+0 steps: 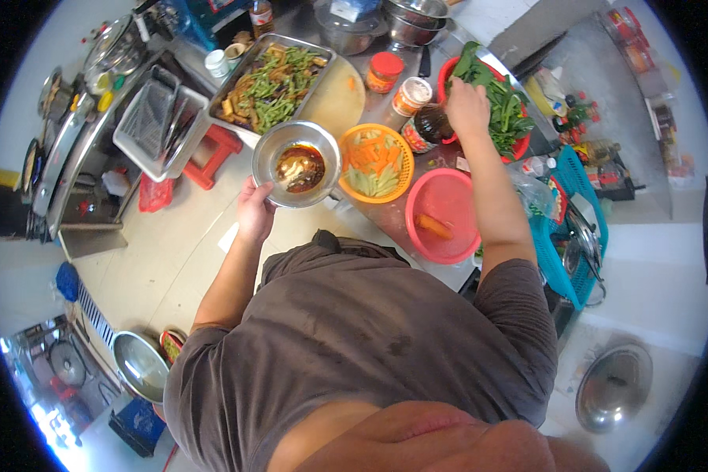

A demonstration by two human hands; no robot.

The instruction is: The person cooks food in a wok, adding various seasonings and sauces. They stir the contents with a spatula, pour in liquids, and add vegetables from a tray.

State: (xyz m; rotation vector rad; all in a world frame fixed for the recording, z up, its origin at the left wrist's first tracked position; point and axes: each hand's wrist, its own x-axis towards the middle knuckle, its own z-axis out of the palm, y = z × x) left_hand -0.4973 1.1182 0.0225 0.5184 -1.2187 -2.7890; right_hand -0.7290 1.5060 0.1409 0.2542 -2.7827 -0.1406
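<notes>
My left hand (255,210) grips the rim of a stainless steel bowl (265,154), held level with dark brown sauce (300,169) in the bottom. My right hand (469,108) is over the near left rim of a red basket (520,147) of green leafy vegetables (501,97). Close beside that hand is the upper end of a dark, labelled sauce bottle (428,127). Its neck is partly hidden, and I cannot tell whether the fingers hold anything. Just right of the bowl, an orange basket (411,171) holds cut carrot and pale green vegetable pieces (374,162).
A metal tray (315,79) of cooked beans and other food lies beyond the bowl, beside a round cutting board (345,97). Red-lidded (384,72) and white-lidded (412,96) jars stand nearby. A pink basin (413,230) holds a carrot. At right is a teal basket (557,277) of utensils.
</notes>
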